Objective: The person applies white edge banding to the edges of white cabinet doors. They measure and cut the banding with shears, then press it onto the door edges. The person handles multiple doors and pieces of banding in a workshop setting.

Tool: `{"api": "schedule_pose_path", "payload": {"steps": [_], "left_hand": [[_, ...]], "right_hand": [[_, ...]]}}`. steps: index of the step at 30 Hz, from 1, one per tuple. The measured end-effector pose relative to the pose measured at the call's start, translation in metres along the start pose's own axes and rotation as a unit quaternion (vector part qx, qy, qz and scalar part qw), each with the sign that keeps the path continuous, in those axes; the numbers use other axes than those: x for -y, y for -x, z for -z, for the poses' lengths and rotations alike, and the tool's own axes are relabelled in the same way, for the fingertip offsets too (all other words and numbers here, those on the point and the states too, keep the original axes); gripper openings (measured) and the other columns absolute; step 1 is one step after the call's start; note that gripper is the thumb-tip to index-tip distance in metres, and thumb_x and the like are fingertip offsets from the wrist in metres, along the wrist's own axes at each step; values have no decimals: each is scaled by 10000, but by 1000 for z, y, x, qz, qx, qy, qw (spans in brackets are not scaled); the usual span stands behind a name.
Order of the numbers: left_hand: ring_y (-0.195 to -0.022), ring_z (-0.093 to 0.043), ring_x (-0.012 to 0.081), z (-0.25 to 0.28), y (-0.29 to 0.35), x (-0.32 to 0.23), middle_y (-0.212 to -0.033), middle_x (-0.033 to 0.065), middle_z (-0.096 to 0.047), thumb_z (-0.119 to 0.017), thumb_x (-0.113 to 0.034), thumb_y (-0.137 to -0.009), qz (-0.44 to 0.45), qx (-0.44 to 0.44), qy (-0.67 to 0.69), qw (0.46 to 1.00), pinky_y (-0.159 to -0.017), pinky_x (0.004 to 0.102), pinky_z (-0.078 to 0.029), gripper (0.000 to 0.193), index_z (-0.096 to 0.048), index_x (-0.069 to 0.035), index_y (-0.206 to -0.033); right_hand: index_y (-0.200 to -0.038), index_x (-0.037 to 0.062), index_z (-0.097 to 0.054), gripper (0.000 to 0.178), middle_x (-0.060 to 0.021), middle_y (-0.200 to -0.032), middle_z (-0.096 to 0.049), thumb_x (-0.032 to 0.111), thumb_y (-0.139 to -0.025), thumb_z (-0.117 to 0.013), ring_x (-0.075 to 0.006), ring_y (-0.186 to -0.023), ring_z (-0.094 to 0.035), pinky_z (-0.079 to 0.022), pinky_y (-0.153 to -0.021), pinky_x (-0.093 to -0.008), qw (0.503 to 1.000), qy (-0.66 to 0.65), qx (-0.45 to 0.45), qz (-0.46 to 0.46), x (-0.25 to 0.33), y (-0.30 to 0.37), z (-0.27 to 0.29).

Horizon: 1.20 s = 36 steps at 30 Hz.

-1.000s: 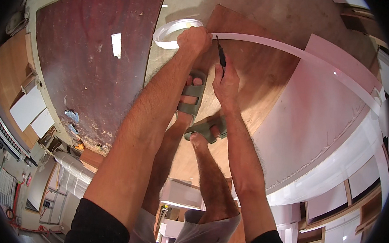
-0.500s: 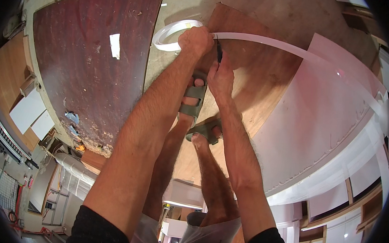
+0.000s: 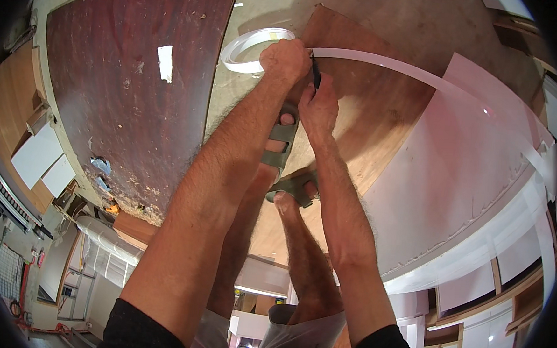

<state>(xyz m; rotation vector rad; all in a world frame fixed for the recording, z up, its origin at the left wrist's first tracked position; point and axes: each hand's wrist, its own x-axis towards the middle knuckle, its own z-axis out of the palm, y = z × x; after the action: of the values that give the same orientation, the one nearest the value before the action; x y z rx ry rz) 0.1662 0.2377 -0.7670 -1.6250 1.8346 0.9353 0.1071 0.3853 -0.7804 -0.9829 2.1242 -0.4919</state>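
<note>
My left hand (image 3: 285, 61) is closed around a white edge banding strip, beside its loose coil (image 3: 234, 49). From that grip the edge banding (image 3: 378, 60) runs right in a long curve over a large white panel (image 3: 446, 146). In my right hand (image 3: 321, 109) is a slim black utility knife (image 3: 316, 75), pointing up. Its tip meets the strip's near edge just right of my left fingers. The blade is too small to make out clearly, and I cannot tell whether the strip is cut through.
A dark reddish board (image 3: 130, 88) lies to the left, with a white scrap (image 3: 165, 64) on it. Beneath my sandaled feet is a brown wooden sheet (image 3: 365, 109). White cabinet parts (image 3: 509, 258) stand at the lower right. Wood pieces (image 3: 15, 100) line the left.
Both hands sit slightly farther right in the view, along with the coil. The knife tip stays at the strip beside my left fingers; both grips are unchanged.
</note>
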Motion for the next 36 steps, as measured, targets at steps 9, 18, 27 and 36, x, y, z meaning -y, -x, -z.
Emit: {"api": "schedule_pose_path", "payload": {"steps": [9,18,27,36], "left_hand": [[-972,-752,389,-3,-5,1,-978,219,-769,-585,-436,-1014,-5,13,-5,1000,-812,503,-594,425,-783,-64,-1071],[-1081,-723,396,7,-1,3,-1132,224,-746,-600,-367,-1001,-12,54,4,998,-878,495,-588,385,-754,-45,-1146],[-1069,-728,382,2,-2,8,-1086,190,-760,-664,-404,-975,6,17,32,999,-883,475,-594,376,-775,-73,-1116],[-1012,-742,397,-1,0,5,-1022,225,-759,-655,-443,-984,10,-13,57,998,-854,492,-598,441,-776,-27,-1064]], "right_hand": [[-1225,23,-451,324,-283,-991,-673,166,-968,-587,-485,-861,-690,-561,-707,-576,999,43,27,5,1,-3,-1],[-1227,5,-400,326,-314,-895,-701,185,-993,-537,-523,-852,-694,-555,-751,-608,990,63,115,-59,7,-13,3],[-1274,3,-390,375,-337,-922,-699,229,-1013,-536,-540,-880,-688,-549,-784,-613,983,89,142,-70,7,-16,7],[-1175,22,-410,303,-313,-799,-677,226,-1006,-559,-538,-786,-676,-532,-678,-620,992,74,90,-37,-2,-13,-5]]}}
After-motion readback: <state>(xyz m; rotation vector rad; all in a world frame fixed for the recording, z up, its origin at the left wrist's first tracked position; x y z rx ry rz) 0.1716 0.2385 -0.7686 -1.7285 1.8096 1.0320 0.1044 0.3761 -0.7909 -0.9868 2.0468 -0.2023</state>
